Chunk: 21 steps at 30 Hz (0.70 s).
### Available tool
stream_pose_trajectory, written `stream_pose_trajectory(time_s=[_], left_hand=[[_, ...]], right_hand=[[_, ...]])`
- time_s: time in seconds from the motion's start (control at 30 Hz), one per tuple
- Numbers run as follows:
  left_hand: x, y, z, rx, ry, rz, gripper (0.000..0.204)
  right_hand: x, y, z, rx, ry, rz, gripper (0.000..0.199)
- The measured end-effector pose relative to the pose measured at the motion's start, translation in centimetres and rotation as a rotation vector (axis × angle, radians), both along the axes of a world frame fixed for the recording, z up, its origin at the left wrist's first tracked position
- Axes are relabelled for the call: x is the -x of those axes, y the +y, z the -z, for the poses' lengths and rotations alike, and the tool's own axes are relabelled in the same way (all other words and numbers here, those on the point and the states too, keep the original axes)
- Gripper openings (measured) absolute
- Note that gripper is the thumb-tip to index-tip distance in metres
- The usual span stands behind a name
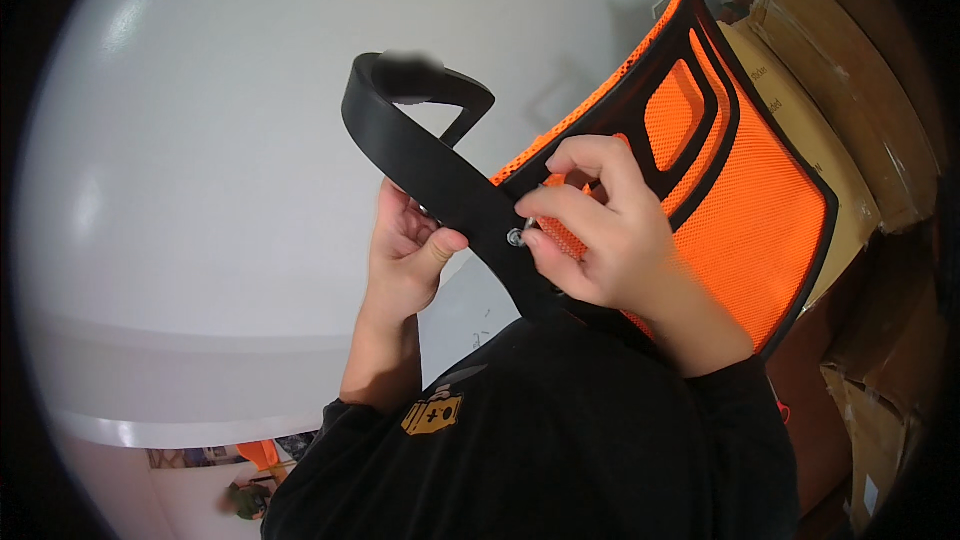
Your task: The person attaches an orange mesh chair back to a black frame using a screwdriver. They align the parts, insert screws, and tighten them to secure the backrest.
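Note:
A black looped chair armrest (425,155) is tilted up in front of me. My left hand (408,250) is closed on its near-left edge, with the thumb on the edge and the other fingers partly hidden. A small silver bolt (516,237) shows on the face of the armrest. My right hand (605,225) pinches at this bolt with thumb and index finger, its other fingers curled above. Behind the right hand stands an orange mesh chair backrest (750,230) with a black frame.
Brown cardboard boxes (850,70) stack up along the right side, behind the backrest. A pale wall (220,140) fills the left and the back. At the lower left, a distant person (248,500) is seen near an orange thing (258,454).

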<state>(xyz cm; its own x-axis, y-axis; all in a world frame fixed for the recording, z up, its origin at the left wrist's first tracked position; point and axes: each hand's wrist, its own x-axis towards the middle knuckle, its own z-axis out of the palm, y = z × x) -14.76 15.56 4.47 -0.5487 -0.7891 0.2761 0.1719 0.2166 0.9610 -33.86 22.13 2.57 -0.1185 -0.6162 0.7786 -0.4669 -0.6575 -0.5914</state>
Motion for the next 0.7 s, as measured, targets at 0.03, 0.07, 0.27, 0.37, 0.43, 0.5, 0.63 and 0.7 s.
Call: stream_pose_trajectory(time_s=[0.03,0.07,0.27,0.37,0.43,0.5,0.63,0.7], left_hand=[[0.2,0.3,0.1,0.002,0.004,-0.008,0.073],[0.2,0.5,0.0,0.004,0.009,-0.009,0.072],[-0.2,0.9,-0.4,-0.016,0.018,-0.014,0.07],[0.0,1.1,-0.6,0.009,0.018,-0.017,0.07],[-0.1,1.1,-0.6,0.014,0.024,-0.013,0.071],[-0.3,1.2,-0.9,0.02,0.017,-0.004,0.072],[-0.4,1.6,-1.2,0.017,-0.008,-0.005,0.073],[-0.3,1.7,-1.2,0.018,-0.014,-0.023,0.073]], right_hand=[[0.3,0.1,0.0,0.007,0.008,-0.022,0.02],[0.5,0.3,-0.2,0.009,0.112,0.014,0.023],[1.5,1.3,-1.0,-0.119,0.324,0.015,0.024],[0.9,1.9,-0.8,-0.136,0.309,-0.057,0.025],[0.6,2.3,-0.8,-0.17,0.298,-0.14,0.026],[0.2,2.6,-0.8,-0.144,0.261,-0.216,0.026],[1.2,2.7,-0.8,-0.118,0.383,-0.302,0.034],[1.1,2.5,-0.9,-0.083,0.426,-0.286,0.035]])
